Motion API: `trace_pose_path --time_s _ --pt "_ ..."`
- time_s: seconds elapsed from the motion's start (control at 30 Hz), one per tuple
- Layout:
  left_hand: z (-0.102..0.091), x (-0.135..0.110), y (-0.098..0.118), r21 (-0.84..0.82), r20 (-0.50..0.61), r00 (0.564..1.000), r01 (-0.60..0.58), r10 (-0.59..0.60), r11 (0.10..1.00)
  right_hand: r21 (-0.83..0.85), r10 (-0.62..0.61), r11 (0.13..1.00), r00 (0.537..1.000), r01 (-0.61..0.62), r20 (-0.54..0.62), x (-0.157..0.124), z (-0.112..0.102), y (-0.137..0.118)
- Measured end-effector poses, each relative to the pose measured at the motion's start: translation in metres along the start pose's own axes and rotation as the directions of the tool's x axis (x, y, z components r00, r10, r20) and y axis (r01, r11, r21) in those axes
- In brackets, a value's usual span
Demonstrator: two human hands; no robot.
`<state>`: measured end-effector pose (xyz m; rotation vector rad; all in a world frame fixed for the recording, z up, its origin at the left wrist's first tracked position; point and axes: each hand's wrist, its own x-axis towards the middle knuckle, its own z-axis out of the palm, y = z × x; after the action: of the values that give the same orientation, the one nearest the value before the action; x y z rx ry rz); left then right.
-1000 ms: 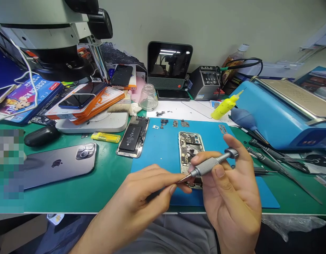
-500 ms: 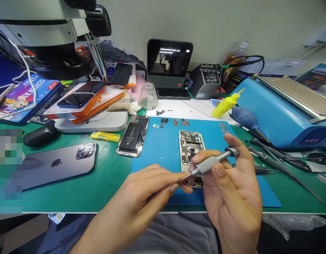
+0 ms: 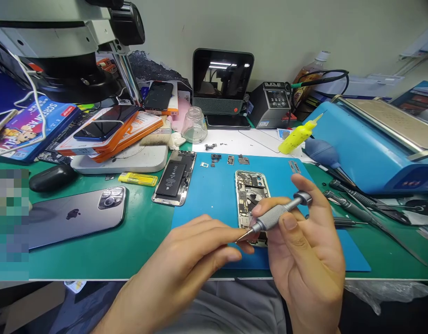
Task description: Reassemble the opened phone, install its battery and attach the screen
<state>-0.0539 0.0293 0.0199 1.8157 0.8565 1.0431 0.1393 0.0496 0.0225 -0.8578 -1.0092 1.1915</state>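
Fingers of left hand [image 3: 186, 260]: thumb and index [image 3: 214, 234] apart, index at the bit end of the grey screwdriver [image 3: 272, 218]; whether it presses the shaft, can't tell. Right hand [image 3: 311, 260]: palm up, thumb and fingers clamped on the knurled handle, one finger up by the cap. Driver slants, tip down-left, over the lower end of the opened phone [image 3: 246, 190]. That phone lies on the blue mat [image 3: 196, 199], insides up, lower part partly hidden by hands and driver.

Rest, left to right: dark phone [image 3: 74, 215] back up on the green bench, black oval case [image 3: 53, 177] just behind it. Yellow lighter [image 3: 137, 179] next. Phone assembly with battery [image 3: 174, 178] straddles the mat's left edge. Glass jar [image 3: 194, 126] behind. Small loose parts [image 3: 243, 160] along the mat's far edge, in front of white paper [image 3: 231, 140]. Yellow bottle [image 3: 295, 139] tilted, blue air blower [image 3: 321, 153] beside it. Far right: blue machine [image 3: 370, 148], with tools [image 3: 356, 208] lying in front.
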Motion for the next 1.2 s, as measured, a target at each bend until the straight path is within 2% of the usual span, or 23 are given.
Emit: trace_pose_path --time_s 0.2,0.43,0.73,1.0,1.2 --pt "0.0006 -0.0022 -0.0026 0.030 -0.053 0.998 -0.038 0.039 0.999 -0.013 0.025 1.000 1.000 -0.025 -0.004 0.0010 0.0007 0.0009" --pt "0.0015 -0.0026 -0.0022 0.072 -0.034 0.999 -0.023 0.025 0.997 0.018 0.042 0.999 0.999 -0.042 -0.006 0.0003 -0.0007 -0.0004" --pt "0.0016 -0.0002 -0.0001 0.080 -0.076 0.997 -0.017 0.023 0.997 -0.013 -0.008 1.000 1.000 0.008 -0.004 0.0015 0.0012 0.0015" --pt "0.0003 -0.0026 -0.0017 0.069 -0.032 0.999 -0.025 0.027 0.997 -0.018 -0.003 1.000 1.000 0.003 -0.001 -0.0001 -0.0003 0.0006" --pt "0.0013 -0.0044 -0.0026 0.077 -0.045 0.997 -0.062 0.065 0.995 -0.020 -0.019 1.000 1.000 0.019 0.003 -0.0001 -0.0014 0.0013"
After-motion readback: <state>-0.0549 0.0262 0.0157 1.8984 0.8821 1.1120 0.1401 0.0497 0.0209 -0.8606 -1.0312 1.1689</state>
